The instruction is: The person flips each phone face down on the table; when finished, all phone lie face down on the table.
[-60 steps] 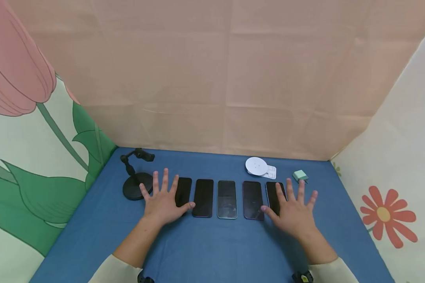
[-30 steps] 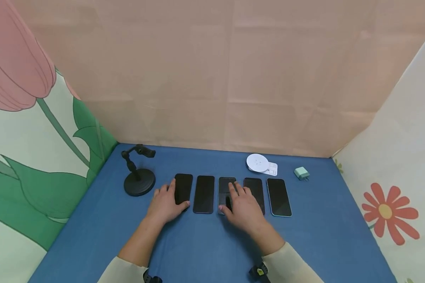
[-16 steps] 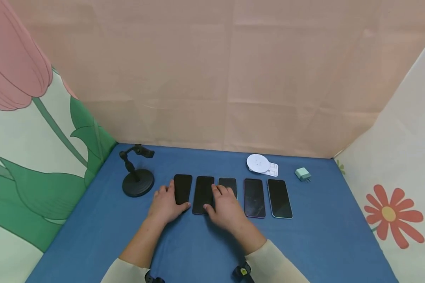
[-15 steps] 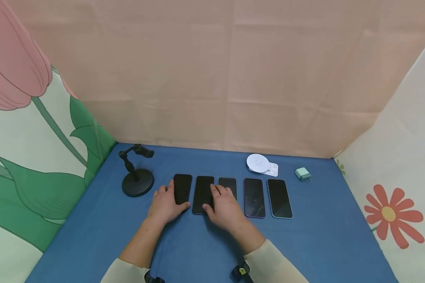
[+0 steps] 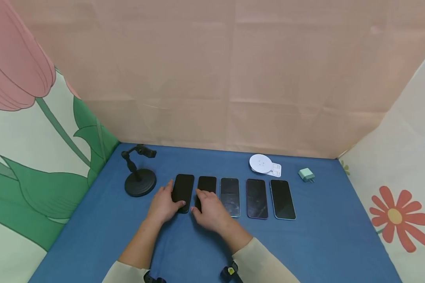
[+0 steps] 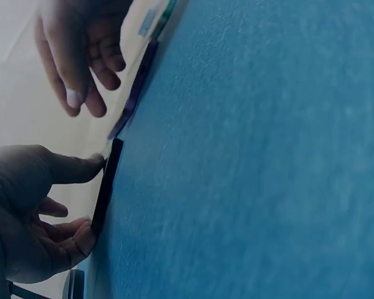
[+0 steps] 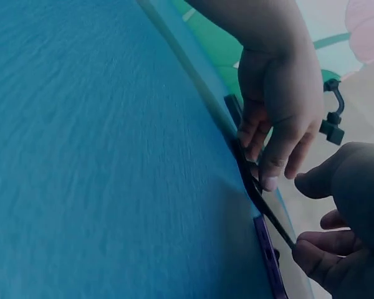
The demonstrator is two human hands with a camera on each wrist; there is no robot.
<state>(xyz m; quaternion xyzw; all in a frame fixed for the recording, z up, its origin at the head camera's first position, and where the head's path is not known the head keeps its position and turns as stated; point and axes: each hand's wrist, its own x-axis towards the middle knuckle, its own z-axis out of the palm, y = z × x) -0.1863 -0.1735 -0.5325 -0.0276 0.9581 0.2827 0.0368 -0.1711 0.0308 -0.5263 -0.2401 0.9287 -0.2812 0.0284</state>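
Right bare hand (image 5: 211, 213) shifting leftward, uncovering grey-screened rectangular phone (image 5: 230, 196)

Compared with half a second ago, I am seeing the right hand displaced to the left, now extending over the slim black second phone (image 5: 207, 184). Its fingers are bending loosely, with the thumb standing apart; I am unable to tell whether the fingertips are touching that phone. Left bare hand (image 5: 163, 205) is remaining in position, pinching the slim black leftmost phone (image 5: 184, 190) by its edges between thumb and fingers. Both phones are resting on the blue cloth-covered table (image 5: 187, 251), side by side.

To their right I am viewing, in order, the grey-screened rectangular phone, the purple-edged dark phone (image 5: 257, 198) and the light-blue-edged black phone (image 5: 283, 199). Behind the row, the round white disc-shaped pad (image 5: 261, 163) and the pale green cube-shaped plug (image 5: 306, 174) are lying apart. Far left, the round-based black stand (image 5: 140, 182) is standing upright.
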